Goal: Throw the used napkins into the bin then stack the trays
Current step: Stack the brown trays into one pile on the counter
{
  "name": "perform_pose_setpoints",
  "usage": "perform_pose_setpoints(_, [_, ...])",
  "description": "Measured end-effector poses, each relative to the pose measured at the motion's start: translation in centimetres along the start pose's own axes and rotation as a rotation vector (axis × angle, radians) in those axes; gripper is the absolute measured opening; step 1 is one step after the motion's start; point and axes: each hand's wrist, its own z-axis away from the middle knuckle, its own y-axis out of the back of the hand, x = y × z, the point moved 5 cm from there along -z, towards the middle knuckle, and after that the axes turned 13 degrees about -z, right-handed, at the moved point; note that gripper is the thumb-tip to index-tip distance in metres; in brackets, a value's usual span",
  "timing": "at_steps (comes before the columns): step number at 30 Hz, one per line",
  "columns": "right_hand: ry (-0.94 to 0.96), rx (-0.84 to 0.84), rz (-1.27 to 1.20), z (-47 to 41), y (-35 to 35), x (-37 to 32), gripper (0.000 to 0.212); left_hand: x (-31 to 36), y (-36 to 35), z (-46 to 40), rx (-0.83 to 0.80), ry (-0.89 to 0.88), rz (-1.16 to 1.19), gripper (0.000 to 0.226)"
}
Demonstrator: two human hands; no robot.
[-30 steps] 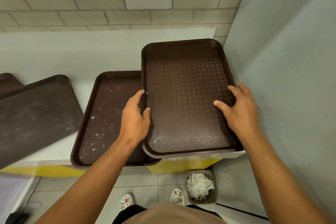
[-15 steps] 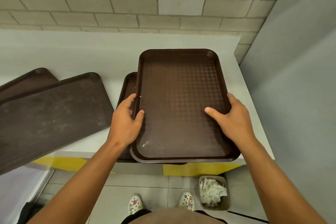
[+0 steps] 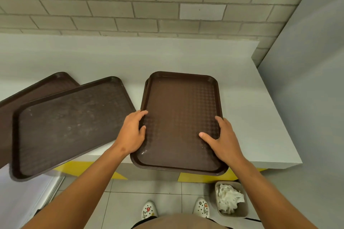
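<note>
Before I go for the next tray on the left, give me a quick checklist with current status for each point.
1. Napkins in the bin: ok. Crumpled napkins sit in the bin on the floor.
2. Top tray nested on the one below: ok. The top tray covers the lower tray, only a sliver showing.
3. Stack fully on the counter: not ok. Its near edge overhangs the counter.
4. Hands free: not ok. Left hand and right hand grip the top tray's sides.
5. Next tray reachable: ok. The nearer left tray lies uncovered, overlapping the far left tray.
6. Left trays free of napkins: ok.
</note>
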Motion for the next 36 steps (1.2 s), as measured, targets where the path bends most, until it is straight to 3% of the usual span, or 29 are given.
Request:
perform_pose_setpoints(7, [-0.005,0.018,0.042,0.2,-2.1,0.8,0.069,-2.3,-2.2,0.4,-0.071,0.026,-0.013,0.051])
perform_pose_setpoints(19, [0.022,0.007,0.100,-1.9,-2.7,1.4,0.064,-2.7,-2.7,-0.3,-0.047,0.054,-0.045,0.052])
perform_pose_setpoints(28, [0.069,-0.006,0.151,-3.0,-2.0,2.5,0.059,-2.5,-3.2,-0.2,-0.130,0.078,-0.126,0.055])
perform_pose_setpoints(36, [-0.027,0.068,0.150,-1.6,-1.6,4.6,0.048,-3.5,-0.9,4.5,0.055,0.214,0.051,0.043])
